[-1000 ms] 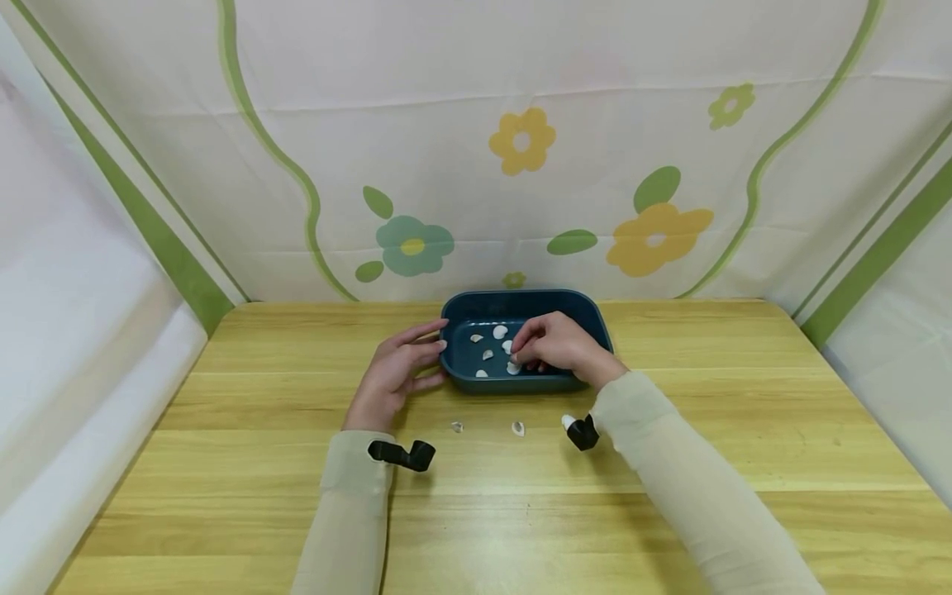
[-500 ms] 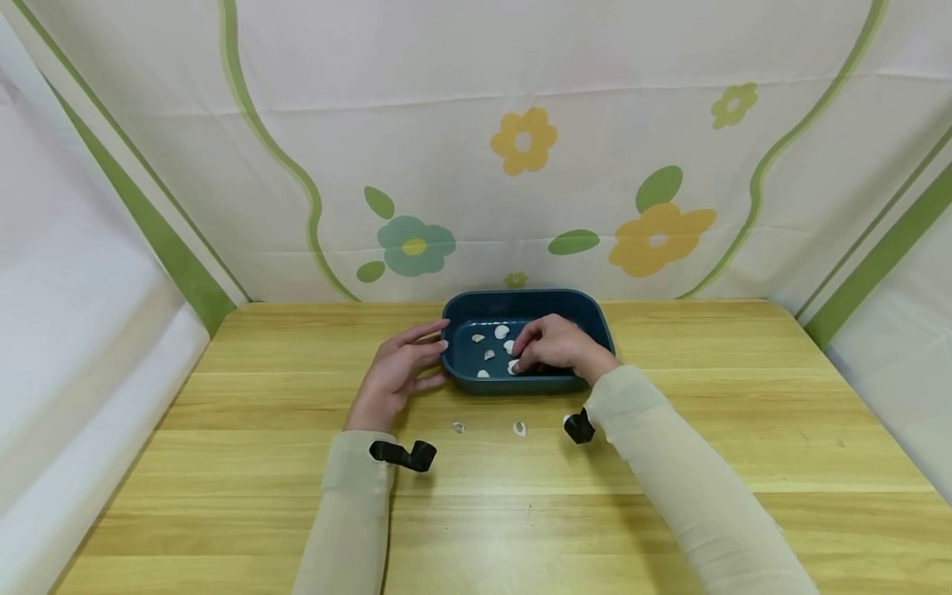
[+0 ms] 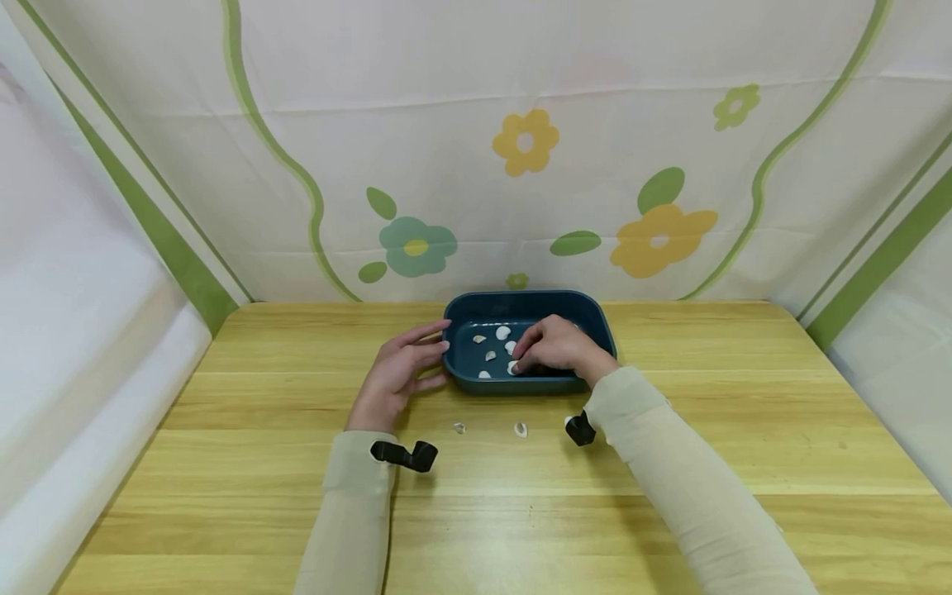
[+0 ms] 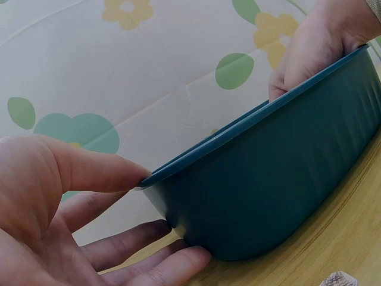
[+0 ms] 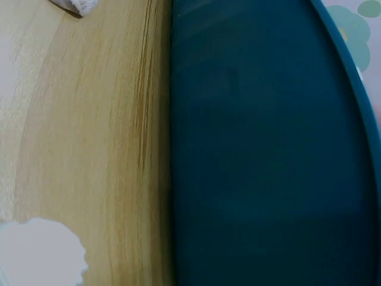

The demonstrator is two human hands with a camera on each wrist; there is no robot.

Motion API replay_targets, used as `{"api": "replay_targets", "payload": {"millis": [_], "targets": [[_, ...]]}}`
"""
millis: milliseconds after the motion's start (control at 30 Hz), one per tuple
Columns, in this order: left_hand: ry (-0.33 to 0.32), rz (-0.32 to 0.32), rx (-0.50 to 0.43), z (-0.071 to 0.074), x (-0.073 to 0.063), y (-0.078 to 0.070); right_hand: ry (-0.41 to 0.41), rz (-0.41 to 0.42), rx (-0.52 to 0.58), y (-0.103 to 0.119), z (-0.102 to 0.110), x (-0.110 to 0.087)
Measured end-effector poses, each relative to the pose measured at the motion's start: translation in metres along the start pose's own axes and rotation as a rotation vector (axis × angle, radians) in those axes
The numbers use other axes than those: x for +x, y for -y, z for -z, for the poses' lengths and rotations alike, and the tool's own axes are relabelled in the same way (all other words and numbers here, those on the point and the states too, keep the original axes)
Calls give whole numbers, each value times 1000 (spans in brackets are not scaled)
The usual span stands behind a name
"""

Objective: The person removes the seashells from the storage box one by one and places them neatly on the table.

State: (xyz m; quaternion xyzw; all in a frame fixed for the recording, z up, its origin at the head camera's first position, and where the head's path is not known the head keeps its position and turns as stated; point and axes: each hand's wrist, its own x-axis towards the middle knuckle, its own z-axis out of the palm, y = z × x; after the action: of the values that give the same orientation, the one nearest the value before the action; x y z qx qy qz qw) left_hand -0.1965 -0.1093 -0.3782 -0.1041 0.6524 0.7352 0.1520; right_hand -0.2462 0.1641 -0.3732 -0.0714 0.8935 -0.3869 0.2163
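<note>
A dark blue-green basin point(image 3: 464, 383) stands at the back of the table with several small seashells on its floor. My left hand point(image 3: 392, 368) touches its left end: in the left wrist view the thumb point(image 4: 104, 171) lies at the rim and other fingertips meet the outer wall. My right hand point(image 3: 558, 343) reaches down inside the basin, thumb and forefinger pinching a white seashell point(image 3: 511, 368) near the front wall. Other shells lie left of it, among them a white seashell point(image 3: 503, 332) and a darker seashell point(image 3: 490, 356). The right wrist view does not show the right hand.
On the wooden table point(image 3: 476, 529), in front of the basin, lie a small shell point(image 3: 459, 428) and a pale shell point(image 3: 521, 430). A white scalloped shell point(image 5: 41, 253) shows in the right wrist view. A flowered cloth point(image 3: 446, 157) hangs behind the basin.
My right hand has shifted slightly, and its thumb has come down onto the white seashell near the basin's front wall. The left hand stays against the basin.
</note>
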Motion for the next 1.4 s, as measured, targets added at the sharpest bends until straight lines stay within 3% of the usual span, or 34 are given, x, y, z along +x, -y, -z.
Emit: {"api": "replay_targets", "payload": {"millis": [833,1400], "targets": [[-3,0,1,3,0,1,-5,52,-119,6,-5,-3],[5,-7,0,1,1,0,-8,40,-124,5,-2,-5]]}}
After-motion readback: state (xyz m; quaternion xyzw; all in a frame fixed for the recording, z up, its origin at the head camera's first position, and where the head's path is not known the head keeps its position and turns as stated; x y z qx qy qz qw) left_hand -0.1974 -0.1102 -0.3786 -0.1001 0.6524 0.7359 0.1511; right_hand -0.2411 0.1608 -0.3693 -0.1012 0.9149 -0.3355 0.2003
